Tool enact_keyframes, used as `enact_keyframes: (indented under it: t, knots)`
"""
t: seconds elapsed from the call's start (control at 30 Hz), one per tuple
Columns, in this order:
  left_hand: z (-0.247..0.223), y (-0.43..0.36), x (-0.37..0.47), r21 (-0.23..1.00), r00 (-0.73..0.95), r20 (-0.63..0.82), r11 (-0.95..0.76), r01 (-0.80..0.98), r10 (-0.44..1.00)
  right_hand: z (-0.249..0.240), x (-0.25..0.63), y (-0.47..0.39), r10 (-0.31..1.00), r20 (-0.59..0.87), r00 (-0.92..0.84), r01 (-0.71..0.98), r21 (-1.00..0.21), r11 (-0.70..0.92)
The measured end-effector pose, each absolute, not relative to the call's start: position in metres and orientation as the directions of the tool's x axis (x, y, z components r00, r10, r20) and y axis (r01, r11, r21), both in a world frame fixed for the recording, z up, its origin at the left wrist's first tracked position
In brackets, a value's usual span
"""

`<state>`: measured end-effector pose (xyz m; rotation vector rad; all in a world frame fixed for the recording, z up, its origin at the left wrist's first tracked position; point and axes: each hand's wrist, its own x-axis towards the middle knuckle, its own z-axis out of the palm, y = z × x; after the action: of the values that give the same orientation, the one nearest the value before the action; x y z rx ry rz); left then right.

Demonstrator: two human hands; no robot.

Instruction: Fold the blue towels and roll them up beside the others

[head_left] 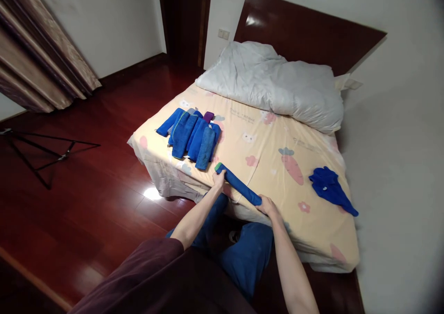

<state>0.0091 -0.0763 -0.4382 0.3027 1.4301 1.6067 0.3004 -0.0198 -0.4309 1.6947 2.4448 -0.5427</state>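
Observation:
Between my hands stretches a blue towel point(242, 185), folded or rolled into a long narrow strip, with a green edge at its left end. My left hand point(219, 179) is closed around that left end. Gripping the opposite end is my right hand point(268, 206). The strip is held at the near edge of the bed point(256, 147). Just beyond my left hand lies a pile of rolled blue towels point(183, 136), with a purple roll point(208, 117) among them. Off to the right, a crumpled blue cloth point(329, 189) rests on the sheet.
A bunched grey-white quilt point(274, 80) lies at the head of the bed, against a dark wooden headboard point(305, 32). On the left, a black tripod stand point(41, 152) is on the red wooden floor point(114, 166). Curtains point(45, 55) hang at the upper left.

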Motion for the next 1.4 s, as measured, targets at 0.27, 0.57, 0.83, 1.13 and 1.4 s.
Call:
enact_keyframes:
  t: [0.27,0.57,0.83,1.13,1.4]
  knots:
    - [-0.337,-0.074,-0.060,0.908,-0.586,-0.092,-0.174,-0.382,0.805,-0.394,0.211,-0.065,0.854,-0.157,-0.496,0.781,-0.511,0.359]
    - [-0.194,-0.125,-0.229,0.940,-0.385,0.221,-0.301,-0.161,0.896,-0.370,-0.030,-0.101,0.840,0.005,-0.542,0.586,-0.715,0.382]
    - [-0.154,-0.141,-0.351,0.972,-0.541,0.209,-0.231,0.028,0.814,-0.369,-0.223,-0.119,0.785,0.061,-0.616,0.356,-0.868,0.346]
    - [-0.176,-0.104,-0.412,0.966,-0.548,0.255,-0.193,0.170,0.797,-0.392,-0.329,-0.093,0.867,0.059,-0.496,0.156,-0.975,0.156]
    - [-0.215,-0.065,-0.420,0.978,-0.576,0.200,-0.124,0.168,0.792,-0.413,-0.351,-0.067,0.878,0.089,-0.471,0.056,-0.990,0.131]
